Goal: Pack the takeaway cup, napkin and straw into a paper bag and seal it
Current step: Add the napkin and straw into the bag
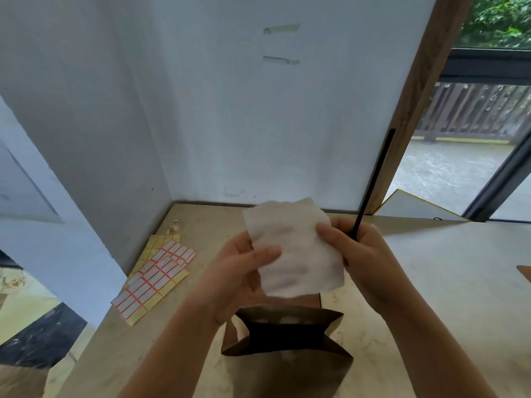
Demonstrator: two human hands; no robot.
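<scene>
A white napkin (293,248) is held up between both hands above the counter. My left hand (241,271) pinches its left edge with thumb and fingers. My right hand (359,254) grips the napkin's right edge and also holds a long black straw (373,182) that points up and to the right. Below the hands stands a brown paper bag (287,337) with its mouth open toward me. Something pale shows just inside the bag's far rim; I cannot tell whether it is the cup.
Sheets of red-bordered sticker labels (155,277) lie on the beige counter (431,282) to the left. A small tape roll (175,225) sits behind them near the white wall corner. A wooden post and a window are at the right.
</scene>
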